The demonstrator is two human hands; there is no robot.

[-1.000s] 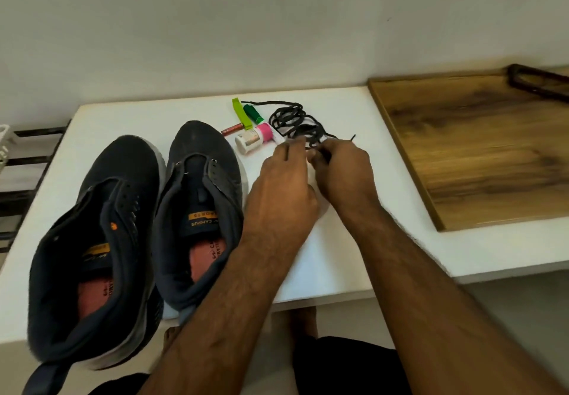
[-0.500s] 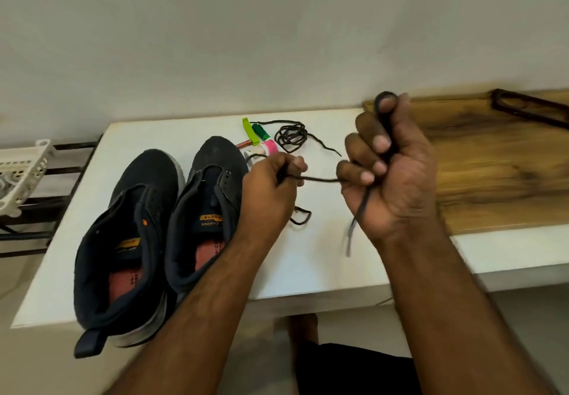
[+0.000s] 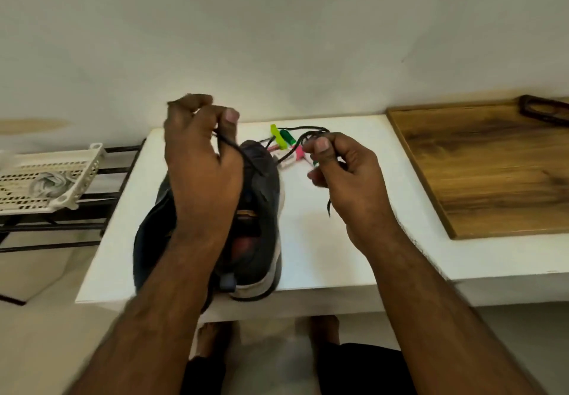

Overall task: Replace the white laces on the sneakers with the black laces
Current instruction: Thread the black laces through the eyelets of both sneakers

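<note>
Since half a second ago both hands have swung leftward and the lace has been drawn out between them, the left hand (image 3: 200,163) rising above the sneakers (image 3: 261,197) while the right hand (image 3: 345,166) has dropped from its raised fist. Left thumb and forefinger pinch one end of the black lace (image 3: 243,157), the short stiff tip pointing down toward the nearer shoe; the remaining fingers are curled in behind. Right fingers are curled round the lace further along, thumb pressed on top, with a loose tail hanging below the palm. This hold looks meant to free the lace from its bundle and find an end for threading. A second tangle of black lace (image 3: 311,131) lies on the table (image 3: 338,250) behind the right hand, among small markers (image 3: 278,139) in green and pink. Both sneakers are dark, soft-sided, with pale soles and reddish insoles, standing side by side, toes away from the person; their eyelets appear empty, though blur prevents certainty, and no white laces are visible on them. Lace is thin, flat-looking cord, limp. To the right sits a wooden board (image 3: 492,173), grained and matte; to the left, a white perforated basket (image 3: 46,179).
</note>
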